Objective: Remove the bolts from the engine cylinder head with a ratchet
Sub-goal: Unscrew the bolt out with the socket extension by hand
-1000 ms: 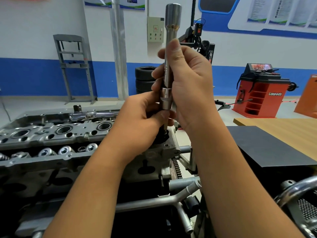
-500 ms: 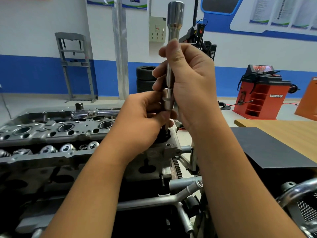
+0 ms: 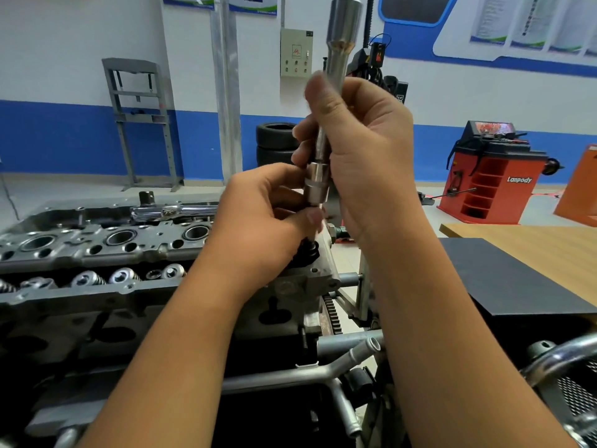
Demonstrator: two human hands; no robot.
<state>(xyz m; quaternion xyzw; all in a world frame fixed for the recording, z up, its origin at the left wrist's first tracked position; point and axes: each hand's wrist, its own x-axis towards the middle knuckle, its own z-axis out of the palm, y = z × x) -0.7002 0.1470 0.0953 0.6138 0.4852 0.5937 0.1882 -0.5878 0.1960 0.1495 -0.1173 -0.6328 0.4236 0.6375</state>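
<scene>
Stacked tires (image 3: 276, 143), red wheel balancer (image 3: 494, 179), wooden table (image 3: 529, 247).

A light wooden table (image 3: 529, 240) stands at the right, with a flat black rectangular mat (image 3: 504, 276) lying on its near left part. Far off, the pale grey floor (image 3: 64, 192) carries a stack of black rubber tyres (image 3: 274, 143) and a red wheel-balancing machine (image 3: 491, 176).

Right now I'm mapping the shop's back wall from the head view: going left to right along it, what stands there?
Grey press frame → metal post → wall control box → stacked tyres → red wheel balancer → orange machine at the right edge.
</scene>
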